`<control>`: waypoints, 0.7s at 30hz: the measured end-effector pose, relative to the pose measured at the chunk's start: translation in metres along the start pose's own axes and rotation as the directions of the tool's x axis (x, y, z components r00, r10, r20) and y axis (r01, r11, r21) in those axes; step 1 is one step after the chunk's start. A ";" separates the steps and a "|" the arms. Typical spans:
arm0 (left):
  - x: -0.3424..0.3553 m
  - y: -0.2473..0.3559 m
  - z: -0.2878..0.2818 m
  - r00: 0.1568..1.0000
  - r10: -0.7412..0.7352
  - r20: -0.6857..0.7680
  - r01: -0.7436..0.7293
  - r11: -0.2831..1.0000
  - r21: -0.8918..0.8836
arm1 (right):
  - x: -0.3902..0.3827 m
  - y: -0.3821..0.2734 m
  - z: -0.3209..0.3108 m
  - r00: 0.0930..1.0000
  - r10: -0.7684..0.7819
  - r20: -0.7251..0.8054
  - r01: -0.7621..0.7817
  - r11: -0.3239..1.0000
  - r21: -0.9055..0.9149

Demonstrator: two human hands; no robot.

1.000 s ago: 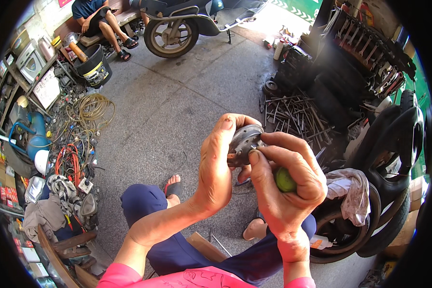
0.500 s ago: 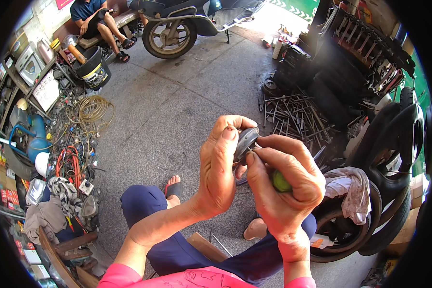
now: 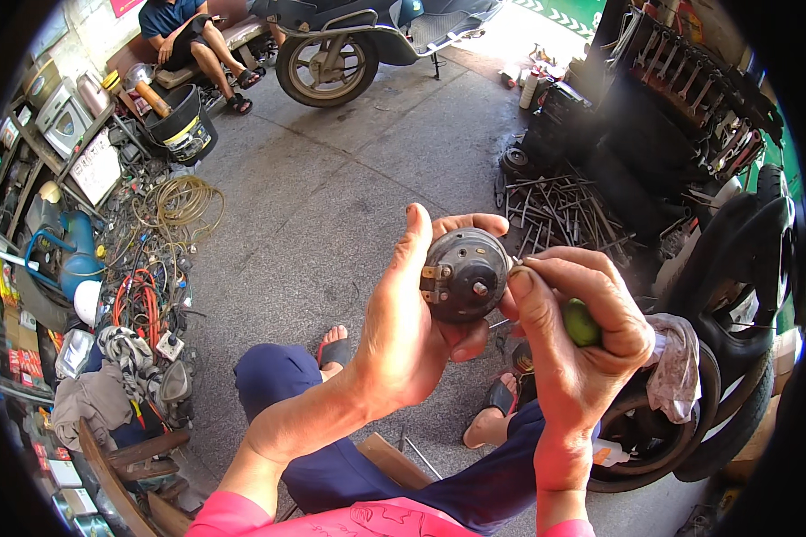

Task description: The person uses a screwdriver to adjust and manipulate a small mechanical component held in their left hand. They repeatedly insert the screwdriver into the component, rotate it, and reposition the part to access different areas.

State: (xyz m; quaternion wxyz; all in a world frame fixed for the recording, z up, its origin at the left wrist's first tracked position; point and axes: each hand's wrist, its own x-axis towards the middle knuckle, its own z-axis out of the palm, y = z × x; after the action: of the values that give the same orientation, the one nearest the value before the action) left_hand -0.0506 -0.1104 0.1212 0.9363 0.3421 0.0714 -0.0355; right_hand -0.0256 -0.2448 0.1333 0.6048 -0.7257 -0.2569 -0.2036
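Observation:
My left hand cups a round black horn, its fingers behind the rim and its thumb raised at the left. The horn's back faces me, with a bolt at its centre and metal terminals on its left side. My right hand is closed just to the right, thumb and forefinger pinching a small metal piece by the horn's edge. A green-handled tool is tucked in the right palm. Fingers hide most of it, so its working end cannot be made out surely.
A parked scooter and a seated person are at the back. Metal rods lie at the right, near tyres and a rag. Cables, a coiled hose and a black bucket line the left.
The horn has turned from edge-on to show its back. My left hand has opened out around it, and my right hand has shifted right with the green-handled tool still in its palm.

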 end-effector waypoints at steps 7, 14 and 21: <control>0.000 0.000 -0.004 0.997 -0.076 -0.034 0.076 0.997 -0.004 | 0.000 0.000 0.001 0.996 -0.064 0.062 0.069 0.995 -0.069; 0.002 -0.005 -0.006 0.998 -0.049 -0.048 0.052 0.997 0.051 | -0.001 -0.009 0.002 0.996 0.029 0.081 -0.023 0.997 -0.070; 0.002 -0.005 -0.001 0.990 0.085 -0.110 -0.057 0.970 0.235 | -0.002 -0.004 -0.001 0.991 -0.037 0.131 0.048 0.995 -0.083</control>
State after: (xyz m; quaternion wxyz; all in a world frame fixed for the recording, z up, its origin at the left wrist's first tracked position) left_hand -0.0493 -0.1134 0.1169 0.8847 0.4528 0.1105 0.0103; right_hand -0.0291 -0.2454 0.1353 0.5508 -0.7571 -0.3019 -0.1798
